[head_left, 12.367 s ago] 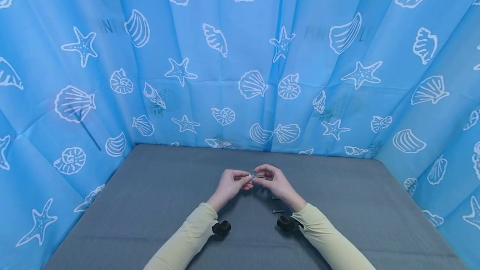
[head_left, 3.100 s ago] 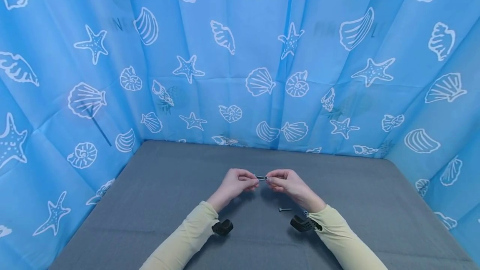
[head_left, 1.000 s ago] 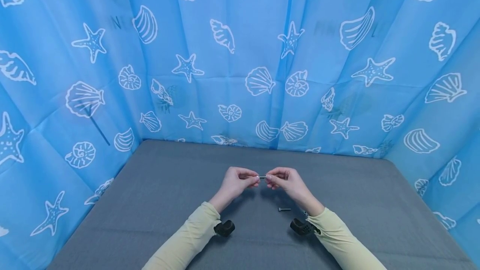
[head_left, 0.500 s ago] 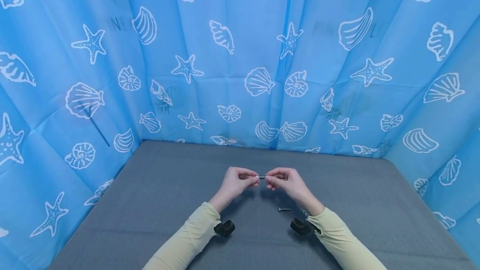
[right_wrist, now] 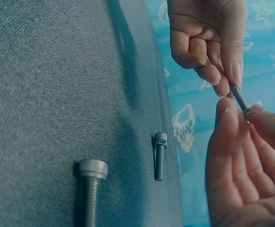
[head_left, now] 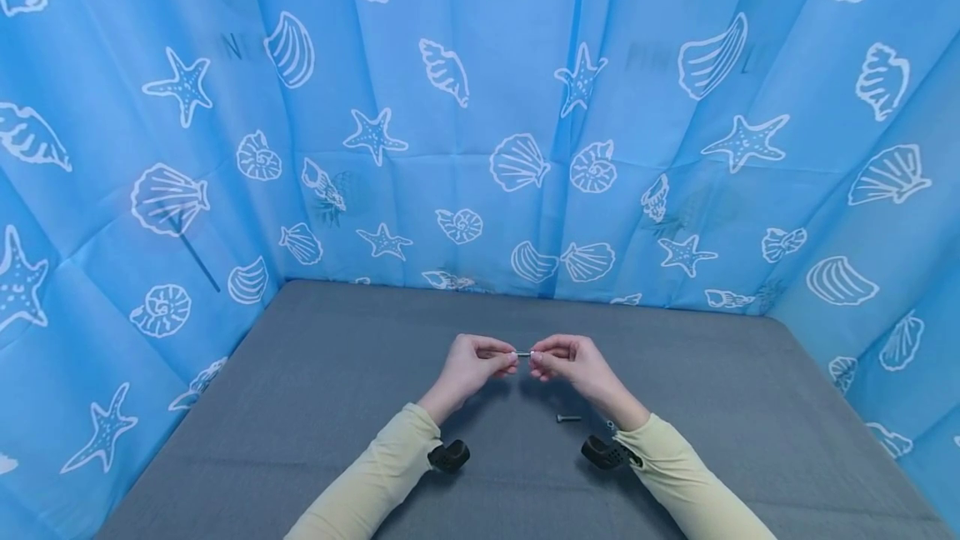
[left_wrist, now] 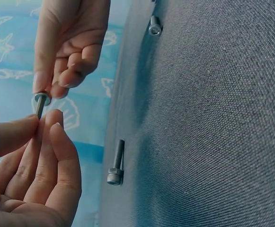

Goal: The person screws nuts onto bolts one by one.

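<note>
Pinched by both left hand and right hand, a bolt hangs above the grey table, slim and silvery, a wider ring near one end. By the person's clock its long axis runs nine to three, ring toward three; a loose bolt lies at five.

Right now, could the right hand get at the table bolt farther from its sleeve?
Probably yes: the farther bolt lies uncovered on the gray table, near the right hand. That hand pinches another bolt, so would likely need to let go first.
</note>
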`<move>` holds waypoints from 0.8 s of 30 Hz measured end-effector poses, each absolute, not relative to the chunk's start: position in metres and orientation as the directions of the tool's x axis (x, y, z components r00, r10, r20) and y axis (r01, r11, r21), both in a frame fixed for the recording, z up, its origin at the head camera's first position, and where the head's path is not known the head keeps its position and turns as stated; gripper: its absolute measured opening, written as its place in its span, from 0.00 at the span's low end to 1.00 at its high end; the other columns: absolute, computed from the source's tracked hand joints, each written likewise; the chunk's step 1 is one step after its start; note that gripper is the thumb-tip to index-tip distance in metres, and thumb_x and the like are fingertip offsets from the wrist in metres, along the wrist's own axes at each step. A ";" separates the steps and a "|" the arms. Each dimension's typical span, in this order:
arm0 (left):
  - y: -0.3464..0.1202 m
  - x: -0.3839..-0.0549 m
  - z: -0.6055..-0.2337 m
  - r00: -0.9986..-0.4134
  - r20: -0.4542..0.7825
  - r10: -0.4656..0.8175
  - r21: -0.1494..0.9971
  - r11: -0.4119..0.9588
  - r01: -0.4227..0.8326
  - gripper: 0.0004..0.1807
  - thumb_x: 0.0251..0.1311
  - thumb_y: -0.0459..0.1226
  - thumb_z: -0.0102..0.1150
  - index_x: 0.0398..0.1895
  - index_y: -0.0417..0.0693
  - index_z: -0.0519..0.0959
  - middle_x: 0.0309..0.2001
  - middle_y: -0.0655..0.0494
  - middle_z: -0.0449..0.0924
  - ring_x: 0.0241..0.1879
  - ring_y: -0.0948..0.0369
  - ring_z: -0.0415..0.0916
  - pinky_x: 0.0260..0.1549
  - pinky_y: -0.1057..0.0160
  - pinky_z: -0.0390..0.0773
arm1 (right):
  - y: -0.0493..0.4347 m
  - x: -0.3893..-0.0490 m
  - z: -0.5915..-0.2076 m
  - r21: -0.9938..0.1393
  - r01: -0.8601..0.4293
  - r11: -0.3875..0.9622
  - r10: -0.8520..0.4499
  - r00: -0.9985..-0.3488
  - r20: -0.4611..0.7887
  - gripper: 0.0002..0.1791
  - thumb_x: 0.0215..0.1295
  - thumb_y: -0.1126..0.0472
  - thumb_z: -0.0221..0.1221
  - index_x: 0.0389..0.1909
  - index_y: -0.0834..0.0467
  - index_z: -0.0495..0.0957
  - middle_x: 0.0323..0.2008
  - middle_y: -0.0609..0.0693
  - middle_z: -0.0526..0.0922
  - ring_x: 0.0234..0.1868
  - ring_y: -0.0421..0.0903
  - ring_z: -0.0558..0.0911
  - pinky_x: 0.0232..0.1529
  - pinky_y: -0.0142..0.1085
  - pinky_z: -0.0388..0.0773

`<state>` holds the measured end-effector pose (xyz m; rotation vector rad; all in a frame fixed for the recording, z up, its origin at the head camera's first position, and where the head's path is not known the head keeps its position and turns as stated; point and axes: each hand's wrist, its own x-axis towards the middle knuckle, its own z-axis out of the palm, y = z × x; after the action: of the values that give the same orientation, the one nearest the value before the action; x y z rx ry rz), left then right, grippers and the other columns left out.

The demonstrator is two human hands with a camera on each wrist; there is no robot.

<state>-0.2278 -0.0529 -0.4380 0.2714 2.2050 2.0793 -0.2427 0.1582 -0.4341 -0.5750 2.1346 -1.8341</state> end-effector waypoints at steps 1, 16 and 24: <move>-0.053 -0.228 -0.438 -0.979 0.048 0.196 0.997 0.053 0.060 0.12 0.58 0.32 0.65 0.41 0.29 0.82 0.31 0.48 0.85 0.32 0.55 0.84 0.37 0.51 0.83 | 0.158 -0.243 -0.434 -0.985 -0.118 0.128 -0.461 -0.886 0.046 0.21 0.69 0.60 0.57 0.48 0.77 0.73 0.40 0.72 0.80 0.37 0.53 0.84 0.45 0.58 0.77; -0.052 -0.228 -0.438 -0.977 0.068 0.200 0.993 0.086 0.086 0.10 0.59 0.31 0.64 0.40 0.30 0.82 0.30 0.49 0.85 0.31 0.56 0.84 0.34 0.57 0.84 | 0.157 -0.242 -0.435 -0.990 -0.062 0.129 -0.474 -0.880 -0.007 0.24 0.70 0.57 0.56 0.49 0.78 0.72 0.40 0.72 0.80 0.37 0.54 0.85 0.44 0.54 0.79; -0.051 -0.227 -0.441 -0.980 0.072 0.186 0.993 0.082 0.089 0.10 0.58 0.30 0.64 0.39 0.30 0.82 0.30 0.46 0.84 0.33 0.51 0.84 0.36 0.53 0.83 | 0.162 -0.243 -0.440 -0.996 -0.075 0.057 -0.507 -0.861 0.036 0.20 0.68 0.63 0.57 0.53 0.76 0.70 0.45 0.74 0.77 0.44 0.59 0.83 0.49 0.58 0.75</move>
<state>-0.2274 -0.0514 -0.4407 0.2870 2.2563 2.0611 -0.2429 0.1616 -0.4397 -0.5859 2.0179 -1.8662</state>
